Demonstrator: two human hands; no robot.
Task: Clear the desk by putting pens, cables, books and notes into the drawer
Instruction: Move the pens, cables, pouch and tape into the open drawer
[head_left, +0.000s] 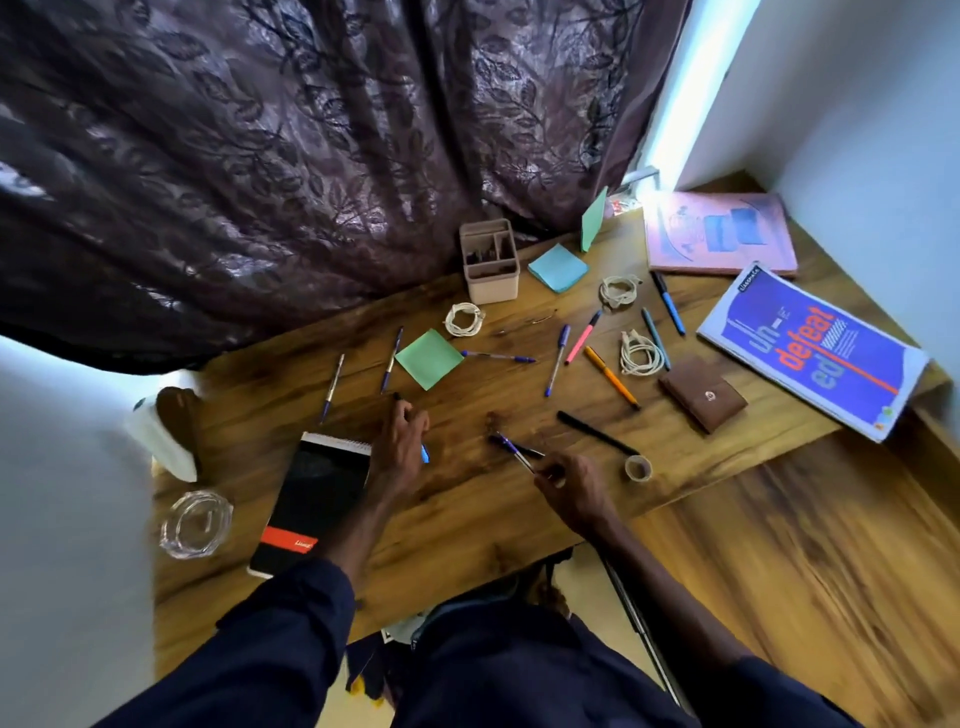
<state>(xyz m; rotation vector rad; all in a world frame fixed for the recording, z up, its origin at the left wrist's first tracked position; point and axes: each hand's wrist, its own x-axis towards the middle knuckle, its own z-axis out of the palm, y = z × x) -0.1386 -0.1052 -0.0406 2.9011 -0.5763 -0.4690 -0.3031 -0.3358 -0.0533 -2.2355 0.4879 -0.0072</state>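
My left hand (397, 441) grips a blue-tipped pen (425, 453) near the desk's front left. My right hand (569, 486) pinches two pens (514, 451) by their ends, tips pointing left. Several more pens lie scattered on the wooden desk (467, 509), among them a black one (597, 432), an orange one (610, 376) and a pink one (583, 336). Three coiled white cables (463, 319) (619, 291) (641, 354) lie further back. A black notebook (311, 506) sits beside my left wrist. Green (428, 358) and blue (558, 267) sticky notes, a pink book (719, 234) and a blue book (810, 351) lie behind and right.
A beige organiser box (488, 262) stands at the back by the dark curtain (311, 156). A brown wallet (701, 392), a tape roll (638, 467) and a glass ashtray (196, 525) also sit on the desk. No drawer is in view.
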